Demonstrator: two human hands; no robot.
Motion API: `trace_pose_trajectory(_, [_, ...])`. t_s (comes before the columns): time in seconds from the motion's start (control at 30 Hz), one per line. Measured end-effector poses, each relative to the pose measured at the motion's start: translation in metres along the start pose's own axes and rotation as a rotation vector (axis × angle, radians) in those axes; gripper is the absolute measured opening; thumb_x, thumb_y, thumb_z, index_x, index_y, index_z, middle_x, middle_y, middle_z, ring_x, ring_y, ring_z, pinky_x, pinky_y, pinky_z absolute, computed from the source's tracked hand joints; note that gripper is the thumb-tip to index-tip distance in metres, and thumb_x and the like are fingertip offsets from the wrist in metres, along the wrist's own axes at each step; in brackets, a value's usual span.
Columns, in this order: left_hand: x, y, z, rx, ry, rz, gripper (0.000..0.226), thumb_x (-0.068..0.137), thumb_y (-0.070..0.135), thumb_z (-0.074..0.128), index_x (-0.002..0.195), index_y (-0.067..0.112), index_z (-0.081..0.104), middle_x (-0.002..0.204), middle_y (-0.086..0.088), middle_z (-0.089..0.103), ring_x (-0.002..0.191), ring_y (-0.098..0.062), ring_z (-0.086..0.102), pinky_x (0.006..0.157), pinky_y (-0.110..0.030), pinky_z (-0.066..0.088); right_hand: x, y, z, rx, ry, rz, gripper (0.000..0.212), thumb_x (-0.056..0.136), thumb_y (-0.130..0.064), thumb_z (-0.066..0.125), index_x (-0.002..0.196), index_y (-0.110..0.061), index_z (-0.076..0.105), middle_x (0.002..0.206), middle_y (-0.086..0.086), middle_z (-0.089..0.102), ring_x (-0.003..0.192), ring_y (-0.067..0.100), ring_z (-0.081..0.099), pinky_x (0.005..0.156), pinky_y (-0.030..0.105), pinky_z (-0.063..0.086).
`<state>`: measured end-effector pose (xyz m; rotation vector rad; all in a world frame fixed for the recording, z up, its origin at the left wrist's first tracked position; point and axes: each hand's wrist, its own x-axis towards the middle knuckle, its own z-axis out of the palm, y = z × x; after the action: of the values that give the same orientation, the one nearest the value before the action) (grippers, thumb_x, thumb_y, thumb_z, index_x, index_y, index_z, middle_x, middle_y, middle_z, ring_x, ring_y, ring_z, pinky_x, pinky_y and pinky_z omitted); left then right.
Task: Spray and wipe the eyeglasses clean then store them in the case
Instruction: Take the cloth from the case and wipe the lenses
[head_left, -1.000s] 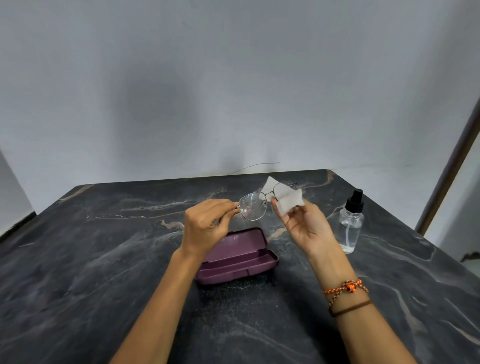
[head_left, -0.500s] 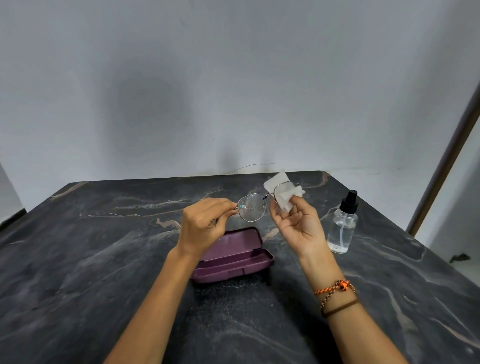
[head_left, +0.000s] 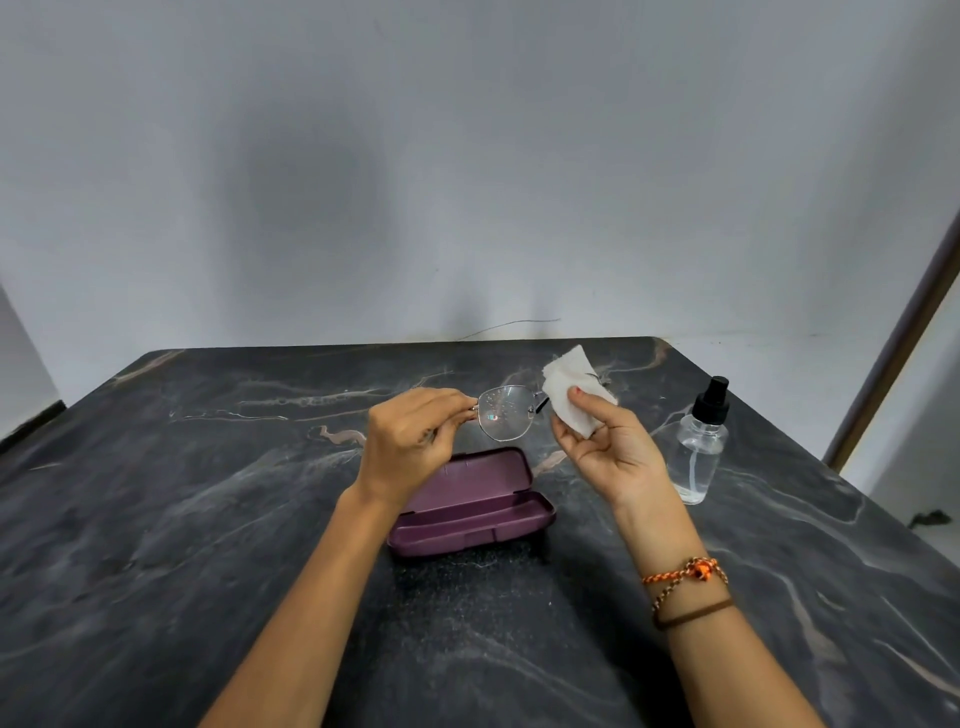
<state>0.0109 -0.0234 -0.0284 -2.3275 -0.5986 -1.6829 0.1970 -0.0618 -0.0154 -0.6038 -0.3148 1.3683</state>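
- Left hand: fingers pinched shut on the outer end of the glasses, holding them in the air above the open case.
- Right hand: thumb and fingers closed on a white cloth, which wraps the lens on that side; the lens under it is hidden.
- Change: compared with a second ago, the cloth has slid from the top of the frame down over the right-side lens, and the thumb now presses on its face. Judged: the wiping step is under way on this lens.
- The exposed lens shows fine droplets, so it appears sprayed but not yet wiped; storing has not begun.
- Bottle: upright, just right of the right hand, near the table's right edge. A wide outward sweep of that hand could tip it.
- Case: lies open directly below the glasses, lid toward the wall; the path down to it looks clear.
- Open room: the table's left half and near strip are bare; the far edge lies close behind the cloth.
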Motion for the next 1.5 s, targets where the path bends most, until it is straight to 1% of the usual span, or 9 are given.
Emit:
trace_pose_trajectory(0.2, [0.005, -0.001, -0.005, -0.004, 0.052, -0.043, 0.007, 0.062, -0.011, 0.072, 0.068, -0.008, 0.071, 0.065, -0.015, 0.071, 0.063, -0.022, 0.069, 0.061, -0.026, 0.053, -0.002, 0.003, 0.001, 0.030, 0.015, 0.011, 0.006, 0.085, -0.011, 0.058, 0.084, -0.005, 0.057, 0.060, 0.008, 0.071, 0.055, 0.021, 0.069, 0.055, 0.030, 0.057])
trace_pose_trajectory(0.37, [0.002, 0.001, -0.005, 0.007, 0.060, -0.023, 0.009, 0.060, -0.012, 0.073, 0.068, -0.008, 0.071, 0.065, -0.016, 0.071, 0.062, -0.022, 0.069, 0.063, -0.023, 0.053, -0.003, 0.010, 0.002, 0.071, -0.068, 0.008, 0.003, 0.085, -0.008, 0.055, 0.088, -0.009, 0.056, 0.063, 0.004, 0.072, 0.059, 0.015, 0.069, 0.063, 0.027, 0.057])
trace_pose_trajectory(0.53, [0.002, -0.002, -0.006, 0.016, 0.103, -0.045, 0.009, 0.060, -0.011, 0.073, 0.068, -0.007, 0.071, 0.065, -0.015, 0.071, 0.063, -0.020, 0.067, 0.064, -0.022, 0.053, -0.004, 0.008, 0.002, -0.042, -0.090, 0.027, 0.012, 0.085, 0.000, 0.052, 0.083, -0.011, 0.058, 0.062, 0.002, 0.073, 0.058, 0.012, 0.070, 0.058, 0.023, 0.056])
trace_pose_trajectory(0.73, [0.001, 0.003, -0.002, 0.011, 0.050, -0.018, 0.009, 0.059, -0.011, 0.074, 0.068, -0.007, 0.071, 0.065, -0.015, 0.071, 0.063, -0.021, 0.069, 0.063, -0.022, 0.053, -0.003, 0.007, 0.003, 0.123, -0.101, -0.040, 0.018, 0.087, 0.004, 0.047, 0.091, -0.009, 0.058, 0.067, 0.005, 0.073, 0.063, 0.016, 0.071, 0.071, 0.028, 0.056])
trace_pose_trajectory(0.9, [-0.001, 0.003, -0.001, 0.004, 0.052, -0.028, 0.011, 0.058, -0.012, 0.074, 0.068, -0.007, 0.071, 0.065, -0.015, 0.071, 0.063, -0.022, 0.069, 0.065, -0.022, 0.053, -0.001, 0.007, 0.001, -0.123, -0.073, -0.161, 0.005, 0.084, -0.012, 0.057, 0.086, -0.014, 0.062, 0.069, -0.002, 0.073, 0.065, 0.010, 0.069, 0.064, 0.021, 0.056])
trace_pose_trajectory(1.03, [-0.001, 0.004, 0.000, 0.015, 0.038, -0.025, 0.011, 0.058, -0.011, 0.074, 0.067, -0.007, 0.071, 0.064, -0.014, 0.071, 0.062, -0.022, 0.069, 0.065, -0.023, 0.053, -0.001, 0.005, 0.001, -0.253, -0.002, -0.220, 0.005, 0.080, -0.010, 0.063, 0.080, -0.015, 0.064, 0.063, -0.006, 0.072, 0.058, 0.006, 0.066, 0.060, 0.019, 0.053])
trace_pose_trajectory(1.17, [-0.002, 0.004, -0.001, 0.010, 0.016, -0.016, 0.011, 0.059, -0.010, 0.074, 0.068, -0.007, 0.072, 0.065, -0.014, 0.072, 0.062, -0.022, 0.070, 0.065, -0.023, 0.053, -0.002, 0.004, 0.003, 0.058, -0.054, -0.088, 0.016, 0.083, 0.007, 0.052, 0.084, -0.008, 0.058, 0.062, 0.004, 0.072, 0.060, 0.016, 0.070, 0.059, 0.030, 0.058])
trace_pose_trajectory(1.27, [-0.003, 0.003, -0.001, 0.018, 0.005, -0.012, 0.010, 0.059, -0.009, 0.075, 0.068, -0.007, 0.072, 0.066, -0.014, 0.072, 0.063, -0.022, 0.070, 0.065, -0.023, 0.053, -0.003, 0.005, 0.004, 0.150, -0.098, -0.066, 0.024, 0.084, 0.012, 0.046, 0.087, -0.008, 0.058, 0.071, 0.007, 0.073, 0.074, 0.020, 0.068, 0.063, 0.033, 0.058])
trace_pose_trajectory(1.5, [-0.004, 0.003, 0.000, 0.017, 0.020, -0.020, 0.010, 0.058, -0.010, 0.074, 0.068, -0.006, 0.072, 0.065, -0.014, 0.071, 0.062, -0.021, 0.069, 0.064, -0.022, 0.053, -0.001, 0.008, 0.002, -0.152, -0.069, -0.215, 0.018, 0.079, 0.004, 0.058, 0.087, -0.012, 0.064, 0.082, 0.001, 0.069, 0.073, 0.011, 0.067, 0.063, 0.020, 0.056])
